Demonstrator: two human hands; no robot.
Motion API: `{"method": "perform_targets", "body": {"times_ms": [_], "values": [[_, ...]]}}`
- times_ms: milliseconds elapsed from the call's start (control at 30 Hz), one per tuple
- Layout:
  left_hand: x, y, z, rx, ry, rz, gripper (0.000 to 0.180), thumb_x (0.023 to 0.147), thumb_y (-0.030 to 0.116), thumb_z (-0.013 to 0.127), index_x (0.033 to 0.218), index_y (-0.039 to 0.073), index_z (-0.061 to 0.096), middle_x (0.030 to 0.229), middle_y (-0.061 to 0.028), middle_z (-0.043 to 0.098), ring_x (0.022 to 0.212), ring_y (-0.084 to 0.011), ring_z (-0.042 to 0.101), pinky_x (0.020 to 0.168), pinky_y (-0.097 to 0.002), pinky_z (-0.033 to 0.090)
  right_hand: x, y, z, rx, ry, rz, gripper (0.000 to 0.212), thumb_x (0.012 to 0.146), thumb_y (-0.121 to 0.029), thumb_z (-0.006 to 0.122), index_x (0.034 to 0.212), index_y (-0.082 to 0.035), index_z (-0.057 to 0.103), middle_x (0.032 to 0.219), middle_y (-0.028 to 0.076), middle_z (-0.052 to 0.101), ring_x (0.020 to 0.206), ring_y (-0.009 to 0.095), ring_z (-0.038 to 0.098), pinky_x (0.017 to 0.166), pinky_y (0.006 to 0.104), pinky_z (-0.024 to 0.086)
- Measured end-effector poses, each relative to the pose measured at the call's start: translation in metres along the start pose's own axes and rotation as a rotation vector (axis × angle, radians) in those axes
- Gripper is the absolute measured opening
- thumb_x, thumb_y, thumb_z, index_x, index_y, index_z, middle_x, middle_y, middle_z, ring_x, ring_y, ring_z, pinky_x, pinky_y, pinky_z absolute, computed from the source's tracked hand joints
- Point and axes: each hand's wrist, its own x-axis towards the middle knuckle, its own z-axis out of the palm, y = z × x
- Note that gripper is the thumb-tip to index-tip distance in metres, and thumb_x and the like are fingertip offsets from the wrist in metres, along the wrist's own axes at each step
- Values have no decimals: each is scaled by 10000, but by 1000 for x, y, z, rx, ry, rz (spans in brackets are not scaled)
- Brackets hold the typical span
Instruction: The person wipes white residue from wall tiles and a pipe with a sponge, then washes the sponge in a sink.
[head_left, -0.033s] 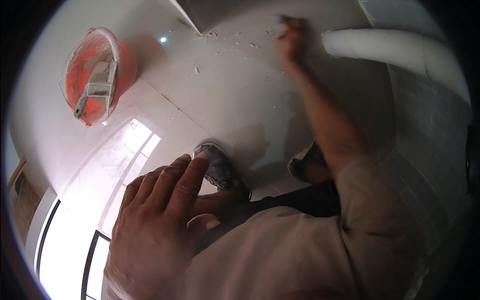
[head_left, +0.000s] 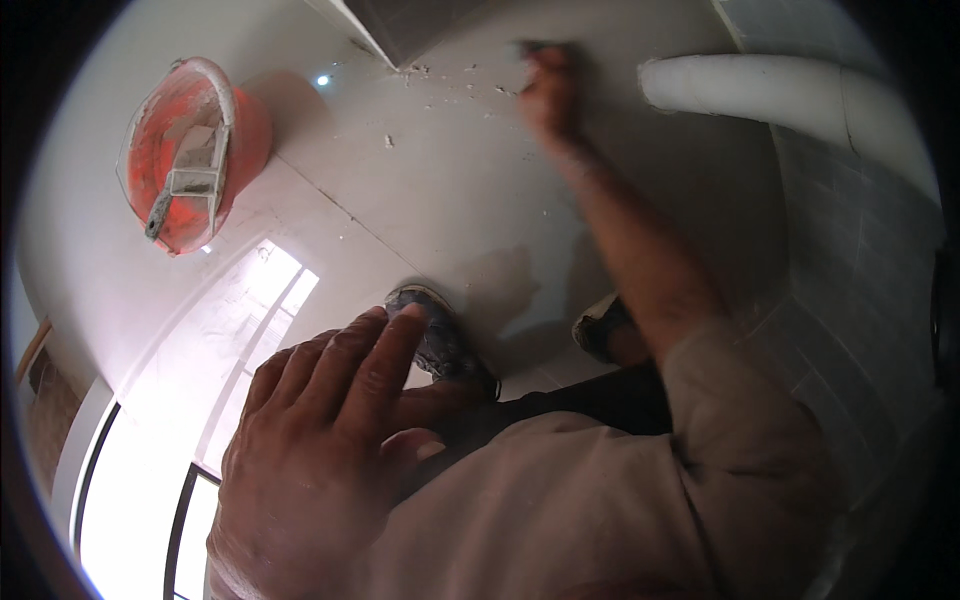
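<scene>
On floor, right hand (head_left: 548, 92) unmoved, grip unclear; left hand (head_left: 325, 450) spread flat.

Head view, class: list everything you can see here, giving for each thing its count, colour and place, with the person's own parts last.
Bucket: one, orange, upper left on the floor, a pale grey tool lying inside.
Pipe: one, white, upper right along the tiled wall.
Floor: one, pale grey, centre, scattered with small white flecks near the top.
Tiled wall: one, grey, right side.
Shoes: two, dark and dusty, centre, on the floor.
Left hand: one, lower left, fingers spread, holding nothing.
Right hand: one, top centre, blurred, closed on a small dark thing against the floor.
</scene>
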Motion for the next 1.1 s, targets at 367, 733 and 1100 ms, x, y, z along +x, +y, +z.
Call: {"method": "perform_targets", "body": {"times_ms": [367,733,1100], "values": [[-4,1,1,31,-2,-16,806,707,87,757,1453,64,454,1347,-196,577,1218,-381,567,1049,-466,439,-78,21,-170,-503,-142,399,367,906,5,506,1250,-31,628,1152,210,630,1088,388,602,965,471,475],[-3,8,0,88,-35,-48,782,728,68,756,1452,74,460,1347,-196,580,1229,-367,567,1042,-475,448,-77,-28,-183,-295,-271,668,357,909,-33,511,1255,-10,594,1175,208,589,1088,416,566,950,488,459],[-11,7,8,124,206,56,678,806,216,735,1410,30,492,1233,-229,645,1145,-370,635,983,-463,504,-61,-114,-119,61,-359,134,580,806,128,548,1344,-84,584,1036,157,588,950,336,577,825,417,495]]}}
